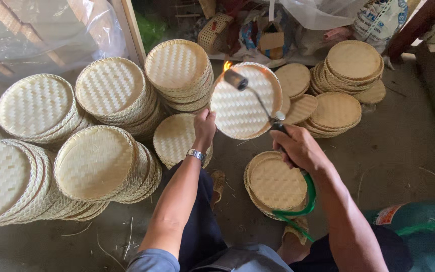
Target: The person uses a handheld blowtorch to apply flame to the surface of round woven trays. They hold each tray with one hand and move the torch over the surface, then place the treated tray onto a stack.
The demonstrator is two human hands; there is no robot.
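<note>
**Woven tray held up to a torch flame**

A round woven bamboo tray (242,103) is held upright at its left rim by the left hand (205,128), fingers closed on the edge. A gas torch (255,95) is gripped by the right hand (298,148), fingers wrapped around its handle; a small flame (227,65) is seen at the tray's far rim. A green hose (305,201) is looped below. Pale tray stacks (106,95) are piled on the floor (404,146) to the left, browner stacks (353,65) far right.
</note>
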